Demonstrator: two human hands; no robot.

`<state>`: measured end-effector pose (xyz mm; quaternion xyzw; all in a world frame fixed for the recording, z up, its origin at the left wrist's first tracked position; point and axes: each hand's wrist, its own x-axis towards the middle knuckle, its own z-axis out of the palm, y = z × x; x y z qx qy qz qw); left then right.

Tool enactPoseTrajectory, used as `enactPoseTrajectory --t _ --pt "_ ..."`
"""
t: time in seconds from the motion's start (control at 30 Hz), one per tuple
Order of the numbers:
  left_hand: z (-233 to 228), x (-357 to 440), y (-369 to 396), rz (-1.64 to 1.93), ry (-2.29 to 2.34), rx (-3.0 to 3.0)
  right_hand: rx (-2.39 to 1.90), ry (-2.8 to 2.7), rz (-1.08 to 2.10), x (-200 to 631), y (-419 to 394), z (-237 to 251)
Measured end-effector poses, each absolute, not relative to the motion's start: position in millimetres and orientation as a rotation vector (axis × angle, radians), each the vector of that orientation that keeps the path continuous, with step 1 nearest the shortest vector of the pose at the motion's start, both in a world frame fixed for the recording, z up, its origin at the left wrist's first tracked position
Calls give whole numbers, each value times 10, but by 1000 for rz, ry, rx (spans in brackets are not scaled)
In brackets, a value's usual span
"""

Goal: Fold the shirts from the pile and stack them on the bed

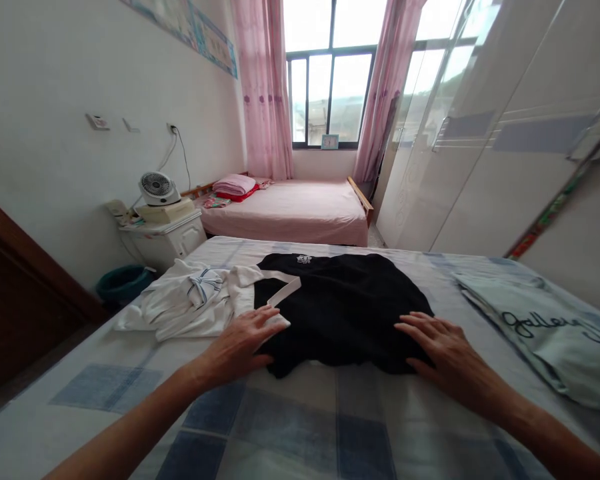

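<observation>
We note 2 hands flat, fingers spread, gripping nothing, left hand [243,343] and right hand [443,350] pressing black garment [340,307], checked bed [300,427] beneath, white garment [190,300] beside it

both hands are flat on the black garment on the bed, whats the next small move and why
Probably fold one side inward. The black garment lies spread flat on the checked bedsheet, with the left hand open on its left edge and the right hand open on its right edge. The cloth looks smoothed, and neither hand grips it yet.
</observation>
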<state>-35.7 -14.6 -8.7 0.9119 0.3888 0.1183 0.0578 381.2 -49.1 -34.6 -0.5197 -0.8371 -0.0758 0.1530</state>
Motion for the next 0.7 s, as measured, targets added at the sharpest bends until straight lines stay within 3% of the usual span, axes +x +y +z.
enactPoseTrajectory --t 0.1,0.23,0.4,0.5,0.6,0.7 --pt "-181 -286 -88 340 1189 2793 -1569 -2360 -242 4018 -411 -434" --pt "-119 -160 79 476 1479 2586 -1631 -2189 -5 4121 -245 -361" --pt "532 -6 497 1243 1498 2182 -1727 -1615 3 3981 -5 294" --pt "1009 -37 566 1482 1373 2073 -1614 -1490 -86 3936 -68 793" --pt "1239 -237 384 1446 1289 2096 -1597 -1506 21 4025 -364 1055" --pt "1160 -530 139 1044 1182 2109 -1612 -1675 271 4176 -700 1000"
